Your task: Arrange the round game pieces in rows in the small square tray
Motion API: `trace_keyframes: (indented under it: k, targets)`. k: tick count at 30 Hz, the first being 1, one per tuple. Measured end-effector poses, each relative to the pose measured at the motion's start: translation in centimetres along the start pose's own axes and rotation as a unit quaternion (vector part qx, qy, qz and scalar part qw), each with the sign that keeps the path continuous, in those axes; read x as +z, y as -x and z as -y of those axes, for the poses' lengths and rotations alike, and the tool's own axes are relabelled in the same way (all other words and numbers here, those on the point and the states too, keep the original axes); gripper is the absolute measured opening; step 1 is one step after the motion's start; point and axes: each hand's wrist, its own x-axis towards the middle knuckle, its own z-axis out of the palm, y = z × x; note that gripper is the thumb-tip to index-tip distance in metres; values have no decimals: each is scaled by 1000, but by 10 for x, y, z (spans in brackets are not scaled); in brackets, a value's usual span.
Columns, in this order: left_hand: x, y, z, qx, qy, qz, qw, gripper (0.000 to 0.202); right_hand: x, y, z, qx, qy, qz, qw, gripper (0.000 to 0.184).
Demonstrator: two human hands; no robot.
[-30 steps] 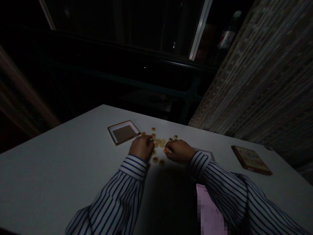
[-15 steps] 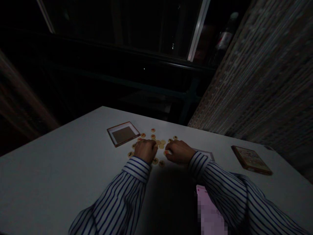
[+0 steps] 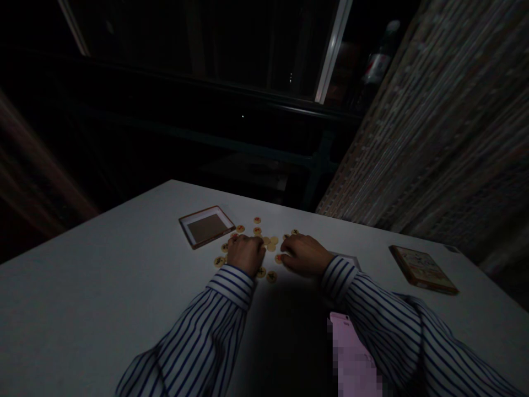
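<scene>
The left hand (image 3: 247, 253) and the right hand (image 3: 305, 255) were laid knuckles-up, fingers curled, over round game pieces (image 3: 268, 241) scattered on the white surface (image 3: 103, 286). Whether any piece was gripped could not be told. An open box tray (image 3: 205, 226) was seen near the left hand.

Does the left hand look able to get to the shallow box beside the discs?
Probably yes: the left hand rests among the discs, and the shallow box lies just ahead to its left, with only a few loose discs on the table between them.
</scene>
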Motion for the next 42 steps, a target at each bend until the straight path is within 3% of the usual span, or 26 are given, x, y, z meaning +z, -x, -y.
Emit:
trace_keyframes:
  k: [4,8,12,14,18,22,24,29,42]
  targets:
    - [-3,-1,2,-12,28,-2,1000,27,-3,0,3,-2,5,-8,1000,23]
    - [-5,-3,8,-27,125,-43,991,28,-5,1,4,3,8,-18,1000,21]
    - [-4,-6,14,-87,302,-78,946,29,-6,2,3,2,10,-21,1000,18]
    - [-4,-8,15,-120,415,-81,898,31,-5,2,2,1,9,-24,1000,18]
    - [-9,-9,14,-195,614,-60,762,37,-4,2,1,2,2,-33,999,17]
    - [-15,-8,9,-240,727,-52,641,34,-2,2,0,5,-15,-43,999,18]
    - [-19,-7,7,-253,755,-49,603,30,-2,3,0,4,-19,-43,999,19]
    - [-24,-7,3,-270,764,-33,585,22,-5,3,1,10,-11,-31,999,20]
    - [-23,-8,5,-271,763,-8,587,19,-3,4,-1,-3,-27,-61,998,22]
